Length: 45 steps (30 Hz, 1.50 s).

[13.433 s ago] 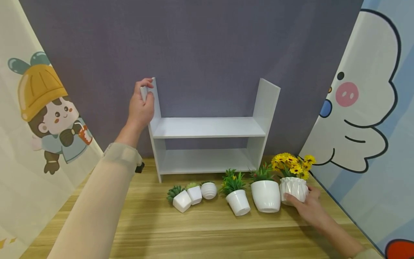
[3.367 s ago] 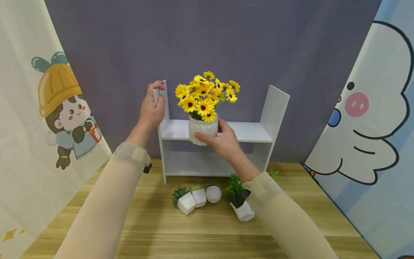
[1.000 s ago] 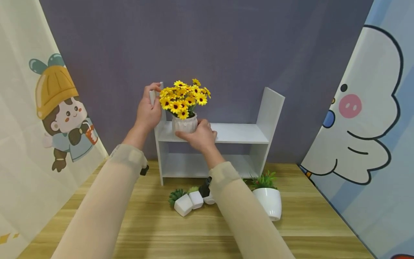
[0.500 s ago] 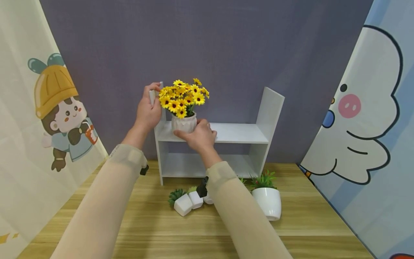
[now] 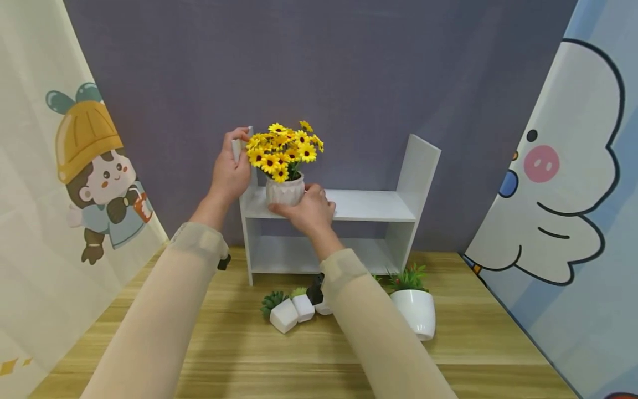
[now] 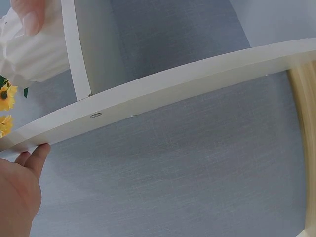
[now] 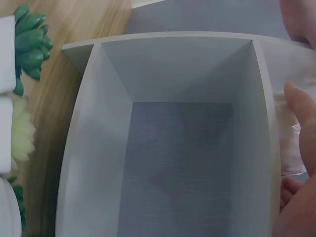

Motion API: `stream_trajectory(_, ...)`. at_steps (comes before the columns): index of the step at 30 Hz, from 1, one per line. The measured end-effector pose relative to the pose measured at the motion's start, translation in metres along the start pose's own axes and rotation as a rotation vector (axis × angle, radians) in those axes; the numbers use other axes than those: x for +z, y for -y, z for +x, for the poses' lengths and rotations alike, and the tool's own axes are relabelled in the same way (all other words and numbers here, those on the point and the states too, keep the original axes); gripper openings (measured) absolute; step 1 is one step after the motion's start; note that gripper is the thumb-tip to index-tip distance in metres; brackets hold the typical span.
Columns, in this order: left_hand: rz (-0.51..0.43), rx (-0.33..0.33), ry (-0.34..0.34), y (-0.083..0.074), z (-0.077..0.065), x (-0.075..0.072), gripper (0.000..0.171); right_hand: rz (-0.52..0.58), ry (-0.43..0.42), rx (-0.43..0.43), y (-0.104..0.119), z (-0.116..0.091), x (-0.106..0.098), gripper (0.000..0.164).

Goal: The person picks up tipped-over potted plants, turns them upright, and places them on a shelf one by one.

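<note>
My right hand [image 5: 313, 211] holds a white ribbed pot [image 5: 283, 192] of yellow artificial flowers [image 5: 289, 149] at the left end of the upper board of a white shelf unit [image 5: 369, 206]. The thumb lies across the pot's front. In the right wrist view, part of the pot [image 6: 37, 54] is hidden; the left wrist view shows its ribbed side beside the panel. My left hand [image 5: 230, 174] grips the top of the unit's left side panel [image 6: 143, 94], with fingertips on its outer face. Whether the pot's base touches the board is hard to see behind the thumb.
On the wooden table [image 5: 239, 354] before the shelf lie small white succulent pots [image 5: 284, 316], tipped over. A larger white pot with a green plant [image 5: 413, 313] stands to the right. My right sleeve [image 5: 379, 321] hides things behind it. A grey curtain [image 5: 349, 66] hangs behind.
My right hand has carried the flower pot from the table's right side to the upper board's left end. Over the last second it barely moves. My left hand stays on the side panel.
</note>
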State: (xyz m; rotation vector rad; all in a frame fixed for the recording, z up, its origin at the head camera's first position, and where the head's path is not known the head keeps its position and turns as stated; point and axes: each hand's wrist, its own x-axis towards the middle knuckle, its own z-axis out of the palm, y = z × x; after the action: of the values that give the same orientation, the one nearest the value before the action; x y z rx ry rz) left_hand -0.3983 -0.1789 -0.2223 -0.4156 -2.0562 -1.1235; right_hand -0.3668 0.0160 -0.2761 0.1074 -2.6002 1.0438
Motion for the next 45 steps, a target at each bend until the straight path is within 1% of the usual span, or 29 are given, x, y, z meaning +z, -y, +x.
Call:
stream_trajectory(2,0.006,0.001,0.0,0.001,0.0,0.0,0.027,0.018,0.013,-0.003,-0.002,0.0,-0.003,0.109)
stream_trajectory(5,0.015,0.007,-0.003,0.001,-0.001,0.0,0.028,0.088,0.025,-0.004,-0.007,-0.002,-0.009,0.108)
stream_trajectory(7,0.014,0.009,-0.002,0.002,-0.001,0.0,0.028,0.149,0.023,-0.007,-0.012,-0.004,-0.015,0.105)
stream_trajectory(13,0.004,0.007,0.007,0.0,0.001,-0.001,0.029,0.291,0.027,-0.056,-0.033,-0.016,-0.044,0.096)
stream_trajectory(16,0.007,0.002,0.002,0.0,0.002,-0.001,0.029,0.31,0.049,-0.079,-0.044,-0.026,-0.06,0.095)
stream_trajectory(18,0.016,-0.003,-0.002,0.0,0.002,-0.003,0.029,0.303,0.064,-0.099,-0.051,-0.034,-0.07,0.096)
stream_trajectory(24,0.021,-0.008,-0.012,0.003,0.002,-0.006,0.03,0.219,0.102,-0.164,-0.073,-0.059,-0.095,0.095)
stream_trajectory(28,0.02,-0.006,-0.017,0.004,0.002,-0.006,0.029,0.178,0.125,-0.18,-0.091,-0.072,-0.108,0.092)
stream_trajectory(36,0.02,-0.005,-0.008,0.005,0.0,-0.004,0.028,0.12,0.162,-0.209,-0.131,-0.097,-0.123,0.079)
stream_trajectory(45,0.017,0.002,0.009,0.003,0.001,0.001,0.028,0.057,0.166,-0.184,-0.174,-0.124,-0.141,0.068)
